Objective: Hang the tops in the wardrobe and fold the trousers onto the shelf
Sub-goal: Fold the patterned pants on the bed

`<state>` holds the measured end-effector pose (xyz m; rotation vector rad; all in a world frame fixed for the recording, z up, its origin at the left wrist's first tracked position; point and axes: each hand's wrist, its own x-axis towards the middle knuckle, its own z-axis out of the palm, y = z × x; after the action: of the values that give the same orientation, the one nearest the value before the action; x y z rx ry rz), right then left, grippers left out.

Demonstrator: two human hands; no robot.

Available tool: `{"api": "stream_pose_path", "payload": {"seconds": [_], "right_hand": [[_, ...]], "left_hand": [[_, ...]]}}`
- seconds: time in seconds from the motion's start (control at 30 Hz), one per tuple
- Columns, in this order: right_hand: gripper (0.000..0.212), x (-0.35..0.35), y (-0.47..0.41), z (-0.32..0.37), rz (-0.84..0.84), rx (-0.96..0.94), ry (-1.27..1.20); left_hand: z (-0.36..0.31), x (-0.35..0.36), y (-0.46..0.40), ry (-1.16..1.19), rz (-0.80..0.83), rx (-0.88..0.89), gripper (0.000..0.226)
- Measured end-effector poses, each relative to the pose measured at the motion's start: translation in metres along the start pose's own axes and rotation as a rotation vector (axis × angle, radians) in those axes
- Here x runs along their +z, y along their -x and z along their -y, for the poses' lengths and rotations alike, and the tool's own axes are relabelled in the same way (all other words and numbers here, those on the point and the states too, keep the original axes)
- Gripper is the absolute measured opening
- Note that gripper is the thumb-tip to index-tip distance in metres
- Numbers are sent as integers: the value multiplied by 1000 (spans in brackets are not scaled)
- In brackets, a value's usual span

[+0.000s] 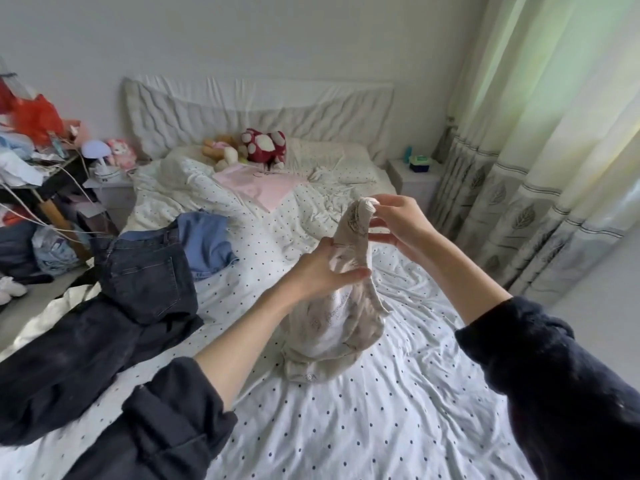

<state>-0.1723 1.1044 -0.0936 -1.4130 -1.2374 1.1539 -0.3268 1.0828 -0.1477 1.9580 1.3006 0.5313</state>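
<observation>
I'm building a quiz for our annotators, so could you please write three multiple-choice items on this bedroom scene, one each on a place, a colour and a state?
1. Where do the dark jeans lie?
A. On the bed's left side
B. On the nightstand
C. On the pillows

2. What colour is the garment spread near the plush toys?
A. Green
B. Pink
C. Black

3. How is the beige top held?
A. Flat on the bed, untouched
B. By the left hand only
C. By both hands, its lower end on the bed

Answers:
1 A, the jeans sprawl across the left of the spotted sheet.
2 B, the pink garment lies just before the toys.
3 C, the left hand grips its middle, the right hand pinches its top.
</observation>
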Motion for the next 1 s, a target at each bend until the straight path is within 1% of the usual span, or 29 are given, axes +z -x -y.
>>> {"api": "stream_pose_path", "payload": {"seconds": [0.07, 0.17, 0.2, 0.3, 0.33, 0.37, 0.43, 0.5, 0.57, 0.6, 0.63, 0.7, 0.77, 0.87, 0.93, 1.0], "right_hand": [[17, 2, 2, -1, -16, -13, 56], [14, 4, 1, -4, -39, -34, 94], [14, 4, 1, -5, -51, -40, 100], [12, 6, -1, -8, -86, -40, 98], [12, 6, -2, -8, -93, -32, 84], [12, 8, -3, -10, -96, -21, 66], [14, 10, -3, -11, -87, 3, 26], [19, 8, -2, -12, -69, 27, -21], [21, 3, -2, -17, -78, 61, -86], [19, 0, -3, -21, -87, 82, -132], [16, -1, -4, -26, -84, 107, -183], [12, -1, -4, -37, -55, 161, -277], [11, 1, -3, -45, 13, 204, -311], [24, 6, 2, -49, 117, 240, -335], [31, 8, 1, -45, 78, 254, -279], [28, 3, 0, -40, -3, 246, -206]], "left_hand": [[-5, 18, -2, 40, -45, -21, 69], [-3, 26, -2, 47, -221, -77, 46], [-4, 25, -1, 43, -294, -63, 46], [-7, 24, 0, -40, -418, -3, 69], [-9, 26, 0, -81, -437, 3, 70], [-8, 28, -1, -88, -439, 4, 64], [-1, 27, -2, -19, -434, 9, 41], [13, 17, 1, -46, -419, 19, 23], [25, 4, 2, -140, -408, 19, 17], [25, -2, 2, -150, -409, 8, 14], [26, -8, 0, -128, -413, -13, 11], [21, -20, -7, 5, -433, -76, 4], [14, -33, -14, 140, -444, -142, 3], [4, -50, -19, 145, -329, -114, 8], [0, -61, -20, 42, -260, -51, 14], [-1, -72, -19, -189, -273, -3, 17]]}}
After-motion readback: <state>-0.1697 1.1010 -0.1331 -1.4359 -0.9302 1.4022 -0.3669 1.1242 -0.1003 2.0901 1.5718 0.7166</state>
